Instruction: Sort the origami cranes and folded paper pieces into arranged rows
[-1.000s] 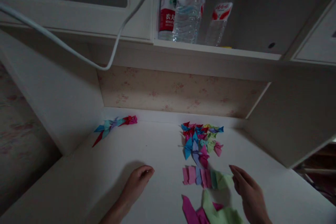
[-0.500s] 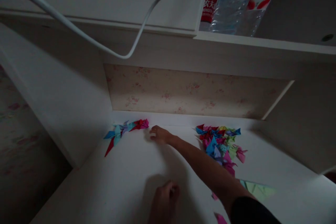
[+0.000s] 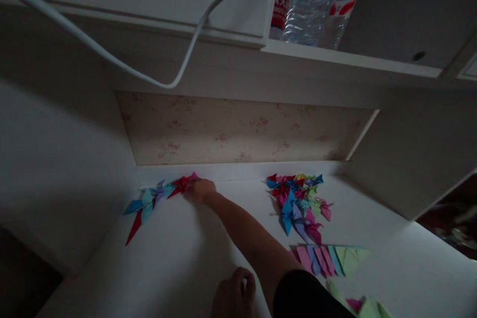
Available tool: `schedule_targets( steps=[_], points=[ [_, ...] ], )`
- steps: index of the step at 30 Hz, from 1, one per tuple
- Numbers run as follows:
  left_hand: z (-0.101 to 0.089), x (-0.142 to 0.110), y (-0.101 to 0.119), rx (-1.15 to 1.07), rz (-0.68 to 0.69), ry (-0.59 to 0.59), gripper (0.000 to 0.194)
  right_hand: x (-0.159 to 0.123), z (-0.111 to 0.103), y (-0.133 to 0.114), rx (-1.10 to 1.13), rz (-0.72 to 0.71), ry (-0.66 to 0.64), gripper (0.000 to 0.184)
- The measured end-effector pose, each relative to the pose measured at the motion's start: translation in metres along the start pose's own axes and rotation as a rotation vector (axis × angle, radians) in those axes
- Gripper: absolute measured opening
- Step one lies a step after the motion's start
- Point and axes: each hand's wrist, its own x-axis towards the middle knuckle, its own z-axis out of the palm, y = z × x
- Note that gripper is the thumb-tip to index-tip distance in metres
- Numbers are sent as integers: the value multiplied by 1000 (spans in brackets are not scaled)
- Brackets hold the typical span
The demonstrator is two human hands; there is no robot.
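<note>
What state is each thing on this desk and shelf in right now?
Right hand: stretched out, touching the paper chain's red end.
Left hand: curled, resting on the desk.
Paper chain: lying flat.
Folded paper pile: heaped loosely.
Folded strips: lined up flat.
Water bottles: upright on the shelf.

I see a white cable (image 3: 122,65) sagging across the cabinet front, clear water bottles (image 3: 311,2) on the upper shelf (image 3: 354,61), a heap of folded paper cranes (image 3: 298,198) on the white desk (image 3: 167,258), and a row of flat paper strips (image 3: 328,258) nearer me.
</note>
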Motion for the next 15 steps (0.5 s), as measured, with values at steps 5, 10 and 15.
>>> schedule_targets(
  steps=[5,10,15],
  points=[
    [-1,2,-4,-100,16,-60,31,-41,-12,15,77,13,99,27],
    [-3,0,-5,-231,91,17,28,-106,-25,43,260,66,237,37],
    [-5,-3,0,-214,90,76,32,-186,-29,73,683,145,302,51]
  ],
)
